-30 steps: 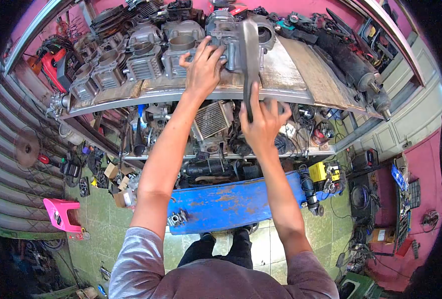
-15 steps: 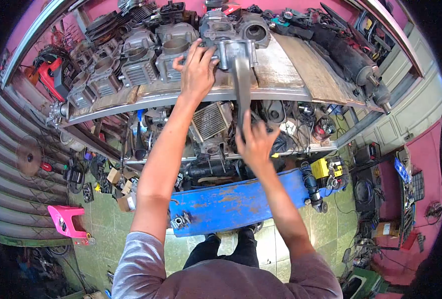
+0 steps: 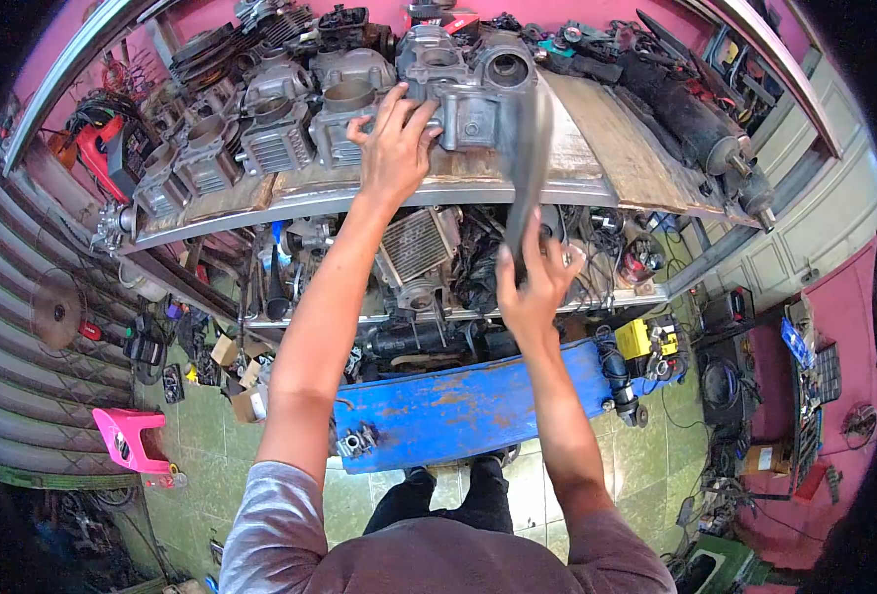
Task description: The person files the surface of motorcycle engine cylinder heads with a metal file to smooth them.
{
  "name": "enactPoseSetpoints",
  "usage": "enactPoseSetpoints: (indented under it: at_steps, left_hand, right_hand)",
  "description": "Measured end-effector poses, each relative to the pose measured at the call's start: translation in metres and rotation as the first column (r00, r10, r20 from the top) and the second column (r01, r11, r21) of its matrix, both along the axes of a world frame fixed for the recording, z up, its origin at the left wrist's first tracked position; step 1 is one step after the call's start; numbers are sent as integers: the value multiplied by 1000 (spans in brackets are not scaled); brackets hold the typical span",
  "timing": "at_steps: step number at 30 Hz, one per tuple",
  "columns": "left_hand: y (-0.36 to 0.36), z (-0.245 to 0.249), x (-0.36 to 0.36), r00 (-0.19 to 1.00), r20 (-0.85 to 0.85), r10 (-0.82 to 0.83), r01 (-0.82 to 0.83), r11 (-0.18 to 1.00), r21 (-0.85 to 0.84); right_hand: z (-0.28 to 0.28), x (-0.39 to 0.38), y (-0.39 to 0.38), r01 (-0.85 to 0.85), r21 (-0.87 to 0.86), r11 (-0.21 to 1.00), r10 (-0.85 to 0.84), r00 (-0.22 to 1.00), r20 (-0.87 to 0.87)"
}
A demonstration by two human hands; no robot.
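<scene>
Fingers curled on its left end, my left hand (image 3: 396, 148) grips a grey metal engine casting (image 3: 471, 129) at the front of the upper shelf. My right hand (image 3: 537, 287) is closed around the lower end of a long, flat grey tool (image 3: 531, 163), smeared by motion; its kind does not show. The tool's upper part overlaps the right end of the casting. Right behind are an engine part with a round bore (image 3: 507, 67) and another casting (image 3: 437, 57). Left of my left hand stands a finned cylinder block (image 3: 347, 96).
More cylinder blocks (image 3: 276, 134) line the shelf's left side. Brown boards (image 3: 617, 134) cover its right side, beside black exhaust mufflers (image 3: 701, 119). A radiator (image 3: 419, 243) sits on the lower shelf. Below is a worn blue bench (image 3: 468, 406); a pink stool (image 3: 132, 441) stands at left.
My right hand and the grey tool have swung to the right. The casting has turned slightly and sits a little lower, with my left hand still on it.
</scene>
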State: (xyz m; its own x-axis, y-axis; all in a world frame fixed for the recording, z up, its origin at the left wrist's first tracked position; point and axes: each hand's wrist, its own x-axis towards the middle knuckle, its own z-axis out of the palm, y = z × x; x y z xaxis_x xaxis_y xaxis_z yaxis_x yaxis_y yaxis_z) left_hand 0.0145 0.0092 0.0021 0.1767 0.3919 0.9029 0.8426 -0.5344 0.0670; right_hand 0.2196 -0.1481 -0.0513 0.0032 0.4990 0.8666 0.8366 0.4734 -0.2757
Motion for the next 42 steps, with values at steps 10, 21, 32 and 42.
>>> enactPoseSetpoints:
  at_steps: [10,21,32,42]
  left_hand:
    - [4,0,-1,998,59,9,-9,1000,7]
    - [-1,2,-2,999,39,17,-17,1000,-8]
    - [-1,1,-1,1000,16,1,-1,1000,13]
    - [2,0,-2,998,56,-18,17,1000,18]
  right_hand:
    - [-29,-19,0,-79,-31,996,83,982,170]
    - [-5,-25,11,-98,65,993,90,988,126]
    - [0,-9,20,-7,52,999,-2,984,177]
    - [-27,-4,-4,-48,4,999,47,991,126]
